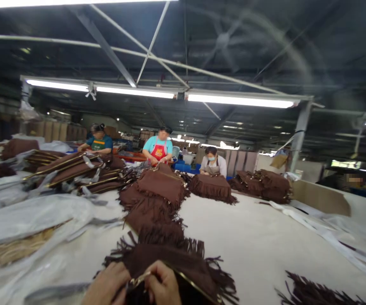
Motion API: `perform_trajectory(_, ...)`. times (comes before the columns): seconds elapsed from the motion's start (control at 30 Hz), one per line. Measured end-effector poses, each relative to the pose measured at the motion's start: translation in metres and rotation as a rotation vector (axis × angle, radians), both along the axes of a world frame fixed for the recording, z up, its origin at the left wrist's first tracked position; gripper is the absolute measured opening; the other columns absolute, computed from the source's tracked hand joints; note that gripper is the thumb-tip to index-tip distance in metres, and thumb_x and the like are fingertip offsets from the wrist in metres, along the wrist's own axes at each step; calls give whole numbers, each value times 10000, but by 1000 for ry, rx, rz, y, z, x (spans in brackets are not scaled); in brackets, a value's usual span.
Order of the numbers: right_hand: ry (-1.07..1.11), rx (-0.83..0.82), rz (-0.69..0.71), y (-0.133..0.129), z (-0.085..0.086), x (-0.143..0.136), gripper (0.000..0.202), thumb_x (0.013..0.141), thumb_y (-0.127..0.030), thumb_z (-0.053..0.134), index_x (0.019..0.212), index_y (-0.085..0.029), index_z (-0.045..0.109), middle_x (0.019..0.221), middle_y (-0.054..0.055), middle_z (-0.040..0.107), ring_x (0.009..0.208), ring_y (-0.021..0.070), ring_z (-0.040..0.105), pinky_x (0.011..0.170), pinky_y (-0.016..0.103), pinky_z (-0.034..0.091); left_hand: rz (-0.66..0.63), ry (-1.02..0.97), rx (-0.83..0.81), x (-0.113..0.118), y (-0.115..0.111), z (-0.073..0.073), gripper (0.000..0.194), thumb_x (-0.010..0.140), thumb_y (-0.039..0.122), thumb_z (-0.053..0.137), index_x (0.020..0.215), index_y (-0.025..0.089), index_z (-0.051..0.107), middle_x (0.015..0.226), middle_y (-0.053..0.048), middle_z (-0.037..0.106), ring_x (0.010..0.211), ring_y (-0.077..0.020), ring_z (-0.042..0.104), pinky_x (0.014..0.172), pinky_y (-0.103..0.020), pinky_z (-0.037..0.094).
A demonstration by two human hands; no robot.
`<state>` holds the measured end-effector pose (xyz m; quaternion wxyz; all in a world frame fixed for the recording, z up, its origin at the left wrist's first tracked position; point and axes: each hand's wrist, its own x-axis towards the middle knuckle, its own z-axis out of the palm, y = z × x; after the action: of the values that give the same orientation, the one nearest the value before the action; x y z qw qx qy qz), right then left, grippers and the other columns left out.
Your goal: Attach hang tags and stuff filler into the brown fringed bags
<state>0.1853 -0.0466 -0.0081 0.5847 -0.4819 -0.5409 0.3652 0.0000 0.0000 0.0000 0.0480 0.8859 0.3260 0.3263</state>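
Fringed brown bag (166, 255) held at its metal clasp, at the near edge of a pale table (233, 237).
The gold-coloured metal clasp (137, 280) is pinched between thumb and forefinger of the right hand (163, 283), while the bag is grasped just beside it by the curled left hand (108, 284); the lower part of the bag is cut off from view. Directly beyond, more fringed brown bags (159, 186) are heaped in a row, and another fringed piece (318, 292) is seen at the near right. The left side is covered by crumpled plastic sheeting (39, 218). Across the table, three co-workers (159, 146) are seen, below a row of lit tube lights (240, 101).
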Motion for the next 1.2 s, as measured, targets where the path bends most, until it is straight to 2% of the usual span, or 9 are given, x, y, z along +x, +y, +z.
perform_trajectory(0.1, 27, 1, -15, -2, 10, -2, 223, 719, -374, 629, 645, -175, 560, 468, -74, 414, 423, 85, 336, 439, 203, 269, 98, 120, -166, 7, -18, 24, 248, 798, 136, 416, 834, 215, 649, 878, -54, 634, 882, -216, 553, 785, -324, 438)
perform_trajectory(0.2, 79, -48, 38, 2, 11, 3, 256, 737, -409, 644, 682, -172, 567, 491, -83, 407, 436, 78, 304, 444, 201, 249, 56, 111, -236, 18, -20, 33, 442, 776, 71, 389, 1068, 281, 646, 947, -32, 625, 933, -212, 521, 802, -343, 393)
perform_trajectory(0.3, 104, -84, 69, 2, 8, 4, 288, 746, -439, 653, 689, -170, 564, 485, -88, 388, 428, 73, 275, 427, 205, 212, 22, 72, -297, 18, -19, 33, 493, 741, 35, 387, 1031, 314, 672, 912, -15, 617, 917, -199, 513, 800, -339, 371)
perform_trajectory(0.43, 124, -100, 66, -1, 6, 4, 290, 741, -439, 662, 702, -167, 570, 477, -88, 385, 429, 70, 269, 419, 202, 192, 3, 36, -320, 14, -19, 34, 324, 708, 34, 409, 813, 214, 657, 848, -24, 607, 885, -192, 501, 786, -315, 372)
perform_trajectory(0.53, 140, -122, 55, 0, 6, 5, 293, 734, -443, 670, 719, -165, 580, 477, -88, 388, 426, 66, 265, 411, 195, 182, -9, 54, -282, 13, -20, 34, 188, 735, 82, 460, 767, 193, 609, 824, -22, 591, 860, -189, 489, 771, -306, 370)
perform_trajectory(0.67, 163, -152, 53, 2, 7, 7, 339, 706, -483, 701, 714, -167, 581, 489, -85, 399, 416, 62, 272, 396, 184, 183, 53, 60, -258, 15, -21, 30, 99, 833, 208, 504, 783, 197, 589, 848, -25, 586, 860, -193, 494, 769, -306, 371)
perform_trajectory(0.93, 107, -80, 37, -6, -5, -4, 446, 689, -531, 737, 910, -184, 565, 554, -68, 496, 420, 94, 403, 406, 185, 292, 273, -101, -265, 16, -14, 25, 163, 739, 85, 455, 735, 188, 580, 821, -41, 594, 862, -201, 516, 762, -303, 382)
perform_trajectory(1.07, 34, -72, 22, -10, -5, -7, 359, 731, -501, 698, 841, -172, 608, 561, -47, 511, 444, 109, 431, 438, 206, 331, 361, -122, -245, 17, -15, 29, 143, 739, 97, 456, 721, 187, 565, 804, -39, 591, 845, -204, 514, 734, -302, 376)
perform_trajectory(1.2, -67, -63, 29, -13, 1, -7, 341, 774, -495, 643, 687, -166, 617, 520, -44, 469, 451, 114, 421, 461, 220, 340, 361, -77, -185, 23, -22, 30, 135, 748, 105, 467, 743, 189, 573, 839, -39, 594, 871, -210, 508, 741, -314, 363)
